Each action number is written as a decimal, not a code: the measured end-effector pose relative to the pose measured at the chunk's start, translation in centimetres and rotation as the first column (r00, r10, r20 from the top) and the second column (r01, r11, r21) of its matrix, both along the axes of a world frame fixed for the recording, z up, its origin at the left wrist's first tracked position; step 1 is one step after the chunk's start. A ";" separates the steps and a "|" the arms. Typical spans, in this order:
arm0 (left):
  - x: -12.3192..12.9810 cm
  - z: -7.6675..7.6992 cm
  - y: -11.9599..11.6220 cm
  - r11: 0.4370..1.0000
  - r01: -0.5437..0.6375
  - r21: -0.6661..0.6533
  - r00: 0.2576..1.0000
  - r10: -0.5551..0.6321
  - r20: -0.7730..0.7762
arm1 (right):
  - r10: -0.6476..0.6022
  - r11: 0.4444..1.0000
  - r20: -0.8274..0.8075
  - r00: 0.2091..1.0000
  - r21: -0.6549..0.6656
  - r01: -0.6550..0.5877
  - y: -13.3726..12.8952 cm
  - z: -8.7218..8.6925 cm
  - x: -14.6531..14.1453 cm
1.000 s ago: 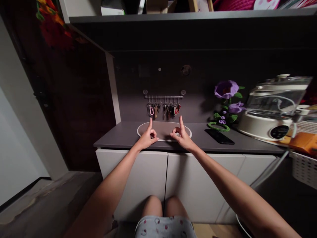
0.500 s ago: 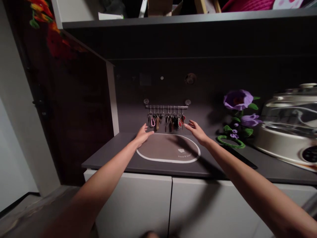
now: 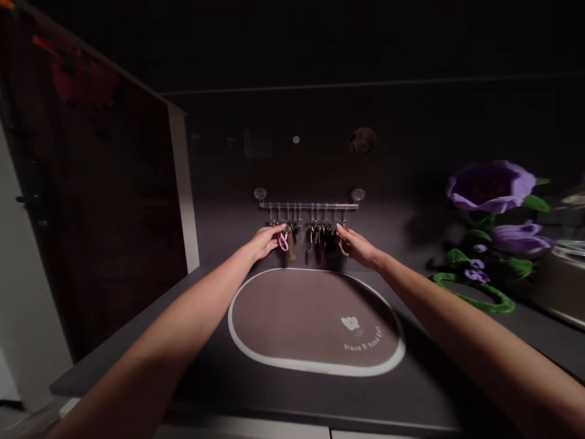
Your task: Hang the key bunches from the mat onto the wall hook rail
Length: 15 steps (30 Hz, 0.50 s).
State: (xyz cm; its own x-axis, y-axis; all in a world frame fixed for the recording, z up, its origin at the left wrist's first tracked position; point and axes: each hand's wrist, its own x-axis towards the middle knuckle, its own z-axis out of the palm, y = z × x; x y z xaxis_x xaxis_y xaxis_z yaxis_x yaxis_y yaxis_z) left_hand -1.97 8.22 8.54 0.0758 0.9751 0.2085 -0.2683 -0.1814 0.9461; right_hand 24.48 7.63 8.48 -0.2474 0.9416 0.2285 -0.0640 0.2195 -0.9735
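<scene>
A clear rail (image 3: 309, 206) with hooks is fixed to the dark back wall, and several bunches of keys (image 3: 320, 235) hang from it. At its left end my left hand (image 3: 266, 241) is closed around a bunch of keys with a pink loop (image 3: 283, 240), thumb and fingers meeting at its top. My right hand (image 3: 359, 245) is closed on a keychain with red parts (image 3: 343, 241) at the right end, mostly covered by the fingers. Both bunches still hang at the height of the hooks.
Below the rail an oval brown mat (image 3: 283, 317) with a white rim lies on the dark counter (image 3: 201, 390). Purple felt flowers (image 3: 491, 189) with a green ring base stand on the right, beside a cream appliance (image 3: 564, 280). A dark door (image 3: 105, 213) is on the left.
The view has come closer to the wall. Both hands have reached forward to the rail and closed on the key bunches at its two ends.
</scene>
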 end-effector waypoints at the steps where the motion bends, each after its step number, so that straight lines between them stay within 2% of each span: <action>1: 0.1 0.1 0.3 0.999 0.041 -0.026 0.999 -0.040 0.032 | 0.044 0.999 -0.031 0.999 -0.014 -0.044 0.3 -0.1 -0.4; 4: 0.8 0.2 1.1 0.987 0.150 -0.061 0.984 -0.143 0.108 | 0.108 0.992 -0.107 0.988 -0.056 -0.114 0.8 -0.3 -1.6; 8: 1.8 0.1 1.5 0.956 0.288 -0.055 0.944 -0.274 0.185 | 0.077 0.994 -0.219 0.973 -0.062 -0.093 1.1 -0.6 -3.4; 12: 2.6 0.0 0.9 0.902 0.426 -0.065 0.880 -0.397 0.261 | 0.103 0.988 -0.311 0.945 -0.080 -0.134 0.6 -0.6 -4.7; 15: 3.0 0.2 0.4 0.877 0.467 -0.110 0.845 -0.407 0.347 | 0.080 0.981 -0.376 0.923 -0.132 -0.139 0.0 -0.1 -5.3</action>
